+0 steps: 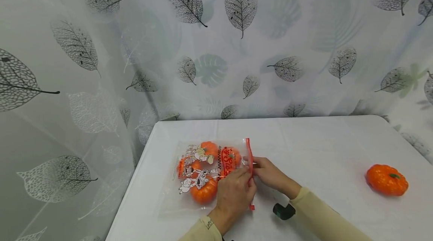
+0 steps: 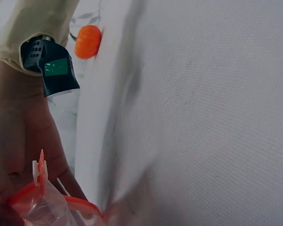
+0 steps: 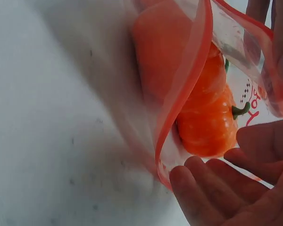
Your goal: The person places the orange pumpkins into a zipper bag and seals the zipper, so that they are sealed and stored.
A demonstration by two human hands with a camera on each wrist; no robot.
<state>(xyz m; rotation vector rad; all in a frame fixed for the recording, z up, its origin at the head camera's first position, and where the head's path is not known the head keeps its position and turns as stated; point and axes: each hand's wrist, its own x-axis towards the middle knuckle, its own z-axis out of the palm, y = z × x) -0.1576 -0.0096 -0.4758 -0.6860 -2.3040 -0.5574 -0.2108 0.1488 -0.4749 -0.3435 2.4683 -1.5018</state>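
A clear zip bag (image 1: 216, 177) with a red zip edge and cartoon print lies on the white table, several small orange pumpkins (image 1: 204, 191) inside it. In the right wrist view its mouth gapes, showing a pumpkin (image 3: 207, 125) with a green stem just within. My left hand (image 1: 235, 192) pinches the bag's red rim at the opening. Across from it, my right hand (image 1: 270, 173) has its fingers (image 3: 203, 183) extended against the lower part of the rim, the thumb held apart from them. Part of the left hand is cut off in the left wrist view.
One more orange pumpkin (image 1: 387, 180) sits loose at the table's right side. A dark wrist camera (image 1: 284, 211) is strapped at the right sleeve. The white table (image 1: 304, 135) backs onto a leaf-patterned curtain (image 1: 236, 53), which also hangs along the left.
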